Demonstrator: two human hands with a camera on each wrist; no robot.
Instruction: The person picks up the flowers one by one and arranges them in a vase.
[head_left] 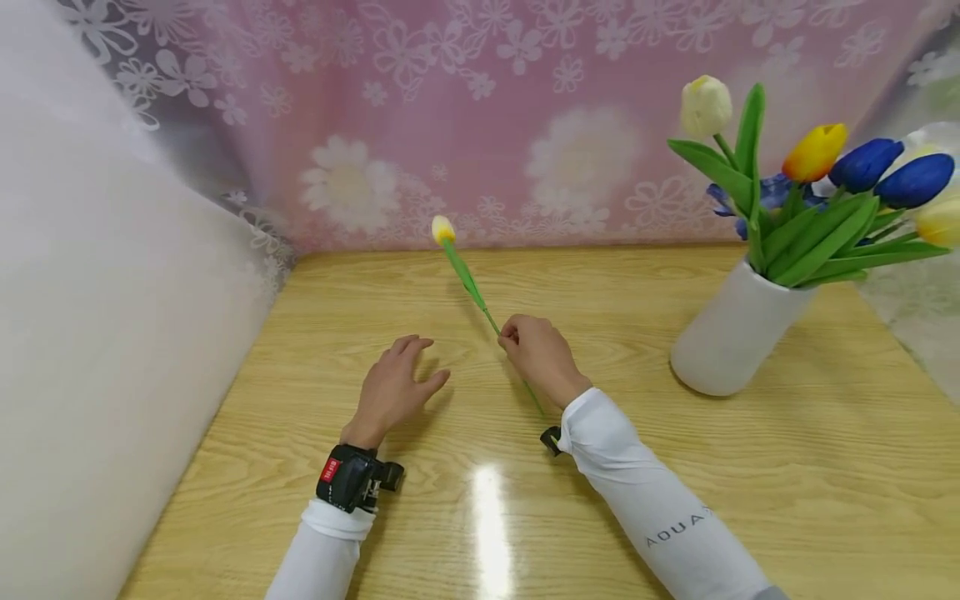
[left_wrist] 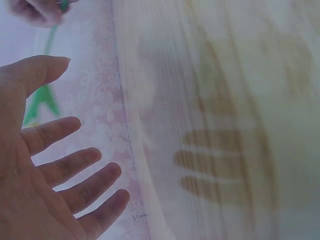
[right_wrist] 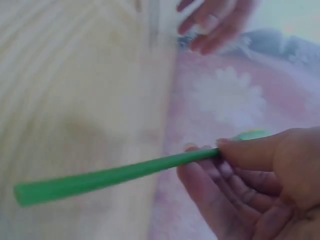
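Observation:
A white tulip with a yellow base (head_left: 443,229) slants over the table on a long green stem (head_left: 491,321). My right hand (head_left: 542,354) pinches that stem partway down between thumb and fingers. In the right wrist view the cut end of the stem (right_wrist: 90,185) sticks out from the pinch toward the camera. To the left of the stem my left hand (head_left: 393,383) hovers over the table with its fingers spread and nothing in it. The left wrist view shows its palm side, thumb and fingers (left_wrist: 70,190) apart from each other.
A white vase (head_left: 738,333) leans at the right, holding several tulips in white, yellow-orange and blue with green leaves (head_left: 813,237). The wooden table (head_left: 300,308) meets a pink flowered curtain (head_left: 450,108) at the back. A white wall (head_left: 97,275) borders the left side.

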